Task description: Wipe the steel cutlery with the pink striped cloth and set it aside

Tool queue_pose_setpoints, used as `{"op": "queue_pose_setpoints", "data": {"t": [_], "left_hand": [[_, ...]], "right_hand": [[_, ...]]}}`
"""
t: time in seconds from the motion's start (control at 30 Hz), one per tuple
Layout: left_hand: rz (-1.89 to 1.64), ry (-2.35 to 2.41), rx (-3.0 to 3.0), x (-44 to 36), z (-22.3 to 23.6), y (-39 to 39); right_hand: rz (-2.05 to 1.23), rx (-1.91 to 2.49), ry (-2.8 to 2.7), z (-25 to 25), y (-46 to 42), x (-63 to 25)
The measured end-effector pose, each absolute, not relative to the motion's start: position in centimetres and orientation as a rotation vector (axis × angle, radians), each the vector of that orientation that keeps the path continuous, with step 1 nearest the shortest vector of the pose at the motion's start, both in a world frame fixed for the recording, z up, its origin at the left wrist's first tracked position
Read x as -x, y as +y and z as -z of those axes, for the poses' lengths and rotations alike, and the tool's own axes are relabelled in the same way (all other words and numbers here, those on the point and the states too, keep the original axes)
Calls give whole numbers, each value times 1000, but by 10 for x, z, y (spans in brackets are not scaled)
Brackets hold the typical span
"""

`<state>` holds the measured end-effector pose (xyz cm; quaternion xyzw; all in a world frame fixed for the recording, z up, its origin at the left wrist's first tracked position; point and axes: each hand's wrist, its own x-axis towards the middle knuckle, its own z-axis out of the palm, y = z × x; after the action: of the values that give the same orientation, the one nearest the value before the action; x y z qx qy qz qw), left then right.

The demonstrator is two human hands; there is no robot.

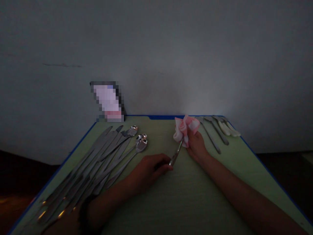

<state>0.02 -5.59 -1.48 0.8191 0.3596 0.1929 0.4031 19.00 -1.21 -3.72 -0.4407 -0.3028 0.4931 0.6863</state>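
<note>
My left hand (pixel 155 166) pinches the near end of a slim metal piece of cutlery (pixel 176 153) between thumb and fingers. Its far end disappears into a crumpled pink and white cloth (pixel 182 129), so its kind is hidden. Wrapped around that cloth, my right hand (pixel 196 143) is closed at the far middle of the table. Several table knives (pixel 100 143) lie in a slanting row left of my left hand, and several spoons (pixel 141 143) rest beside and partly over them, bowls pointing away. My left forearm covers some of their lower ends.
To the right of the cloth lie several more pieces of metal cutlery (pixel 211 137) and some with white handles (pixel 226 127). A phone with a blurred screen (pixel 109 101) leans on the wall behind the pale green table (pixel 168 205), which has a blue edge.
</note>
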Motion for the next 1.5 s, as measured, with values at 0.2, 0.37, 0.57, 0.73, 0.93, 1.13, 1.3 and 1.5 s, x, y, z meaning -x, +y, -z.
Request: {"op": "queue_pose_setpoints", "data": {"t": [0.2,0.37,0.57,0.73,0.93,1.13,1.3,1.5], "left_hand": [[-486,900,-2113,-1,13,-55],[-481,897,-2113,-1,14,-56],[-432,870,-2192,-1,12,-57],[-381,824,-2259,-1,9,-59],[-354,828,-2288,-1,12,-60],[-352,847,-2235,-2,10,-59],[-382,826,-2178,-2,12,-58],[-362,836,-2186,-2,12,-57]], "right_hand": [[-1113,1004,-698,35,-15,-189],[-1101,1018,-701,35,-14,-190],[-1071,1023,-727,39,-13,-190],[-1082,992,-772,39,-14,-189],[-1098,993,-750,35,-14,-188],[-1194,967,-671,34,-13,-189],[-1213,947,-749,32,-17,-188],[-1209,1020,-760,35,-17,-189]]}}
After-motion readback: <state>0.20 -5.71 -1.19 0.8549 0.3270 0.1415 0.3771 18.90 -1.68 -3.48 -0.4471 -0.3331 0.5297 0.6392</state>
